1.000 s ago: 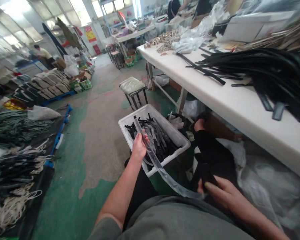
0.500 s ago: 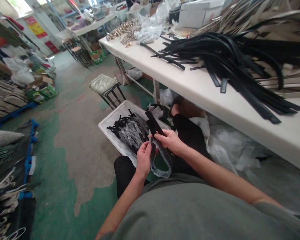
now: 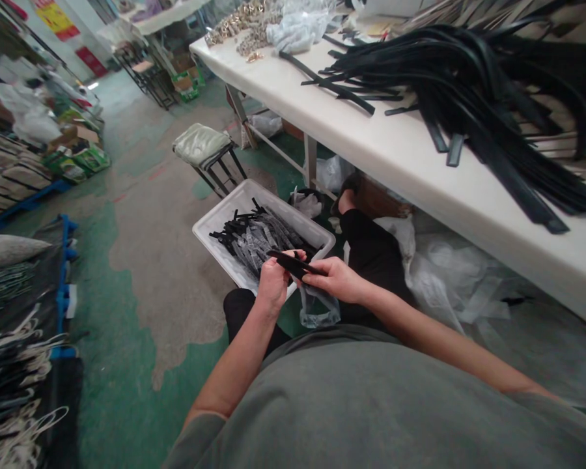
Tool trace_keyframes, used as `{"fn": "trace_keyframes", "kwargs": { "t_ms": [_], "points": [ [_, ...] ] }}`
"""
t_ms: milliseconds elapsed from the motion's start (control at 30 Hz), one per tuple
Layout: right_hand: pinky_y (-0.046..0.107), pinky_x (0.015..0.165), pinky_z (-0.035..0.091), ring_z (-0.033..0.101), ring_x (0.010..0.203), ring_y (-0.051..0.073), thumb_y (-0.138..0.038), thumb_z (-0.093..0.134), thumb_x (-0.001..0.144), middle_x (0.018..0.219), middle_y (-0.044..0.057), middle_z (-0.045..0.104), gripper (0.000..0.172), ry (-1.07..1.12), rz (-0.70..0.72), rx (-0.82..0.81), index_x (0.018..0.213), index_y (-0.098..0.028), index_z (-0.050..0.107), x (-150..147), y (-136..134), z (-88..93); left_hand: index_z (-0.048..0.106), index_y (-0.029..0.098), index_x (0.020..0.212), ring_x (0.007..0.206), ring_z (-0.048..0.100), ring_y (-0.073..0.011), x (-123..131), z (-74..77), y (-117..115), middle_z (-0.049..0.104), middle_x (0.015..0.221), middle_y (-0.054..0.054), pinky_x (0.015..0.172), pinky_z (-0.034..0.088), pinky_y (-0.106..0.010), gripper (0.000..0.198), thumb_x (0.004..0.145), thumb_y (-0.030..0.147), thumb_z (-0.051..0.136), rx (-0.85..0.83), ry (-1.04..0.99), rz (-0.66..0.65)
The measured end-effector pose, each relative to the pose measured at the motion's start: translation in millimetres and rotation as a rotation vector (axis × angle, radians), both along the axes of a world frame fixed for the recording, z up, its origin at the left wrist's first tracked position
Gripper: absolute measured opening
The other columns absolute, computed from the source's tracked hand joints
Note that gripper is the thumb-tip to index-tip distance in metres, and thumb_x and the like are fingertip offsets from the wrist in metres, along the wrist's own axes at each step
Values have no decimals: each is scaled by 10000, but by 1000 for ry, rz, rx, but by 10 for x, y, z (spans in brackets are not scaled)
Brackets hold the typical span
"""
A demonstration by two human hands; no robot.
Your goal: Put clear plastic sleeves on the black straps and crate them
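My right hand pinches a folded black strap between thumb and fingers. The strap lies nearly level, its ends pointing left across my left hand. That hand is closed around the strap from below, with its fingertips showing past the far side. Clear plastic film hangs in a loop under my right hand, round the strap's lower part. Just beyond my hands, a white plastic bin holds many black straps, several in clear film.
On the right, a long white table bears a heap of loose black straps and metal fittings. A padded stool stands beyond the bin. Plastic bags lie under the table; a blue pallet is at left.
The folded strap has tipped from pointing up and away to lying almost level toward the left. My left hand has moved from the film onto the strap. The view has shifted slightly.
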State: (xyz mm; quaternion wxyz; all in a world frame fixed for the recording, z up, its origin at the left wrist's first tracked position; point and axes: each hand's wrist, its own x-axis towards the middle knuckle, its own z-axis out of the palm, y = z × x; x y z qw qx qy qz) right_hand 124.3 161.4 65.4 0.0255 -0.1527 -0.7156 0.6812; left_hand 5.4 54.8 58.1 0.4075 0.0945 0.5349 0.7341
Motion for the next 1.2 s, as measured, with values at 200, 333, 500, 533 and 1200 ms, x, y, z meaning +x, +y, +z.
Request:
{"fn": "trace_keyframes", "kwargs": {
  "t_ms": [200,333,500,533,1200],
  "points": [
    [205,482,288,372,516,72,-433,618,793,590,-19,518,363,-40,50,-10,826,-91,736,109,-42,-61,722,133,783,751,666,-151,-113,52,-35,725,804,-61,736,517,-259,226,701,343,720,74,-2,139],
    [213,471,297,373,487,71,-462,642,747,581,-15,534,385,-88,-78,-102,816,-94,726,96,-41,-129,714,141,860,814,692,-194,-43,43,-71,740,876,-89,780,525,-309,393,715,506,725,82,-63,81],
    [223,510,349,445,526,91,-470,660,716,624,5,584,386,-96,-129,-131,810,-101,723,35,-64,-165,734,164,891,822,680,-154,97,-78,-111,748,895,-44,801,507,-259,333,638,359,827,30,94,66],
    [224,506,344,439,522,90,-472,663,713,616,1,575,385,-107,-122,-127,802,-102,721,28,-71,-152,738,163,871,785,673,-137,102,-84,-106,746,857,-30,775,505,-242,298,644,337,824,19,111,79],
    [232,405,234,307,440,76,-609,521,832,668,42,636,570,-316,-416,-140,1107,-134,676,863,56,-402,732,159,823,667,639,-107,-738,151,-456,721,773,-32,682,517,-226,349,583,382,852,-13,207,326]
  ]
}}
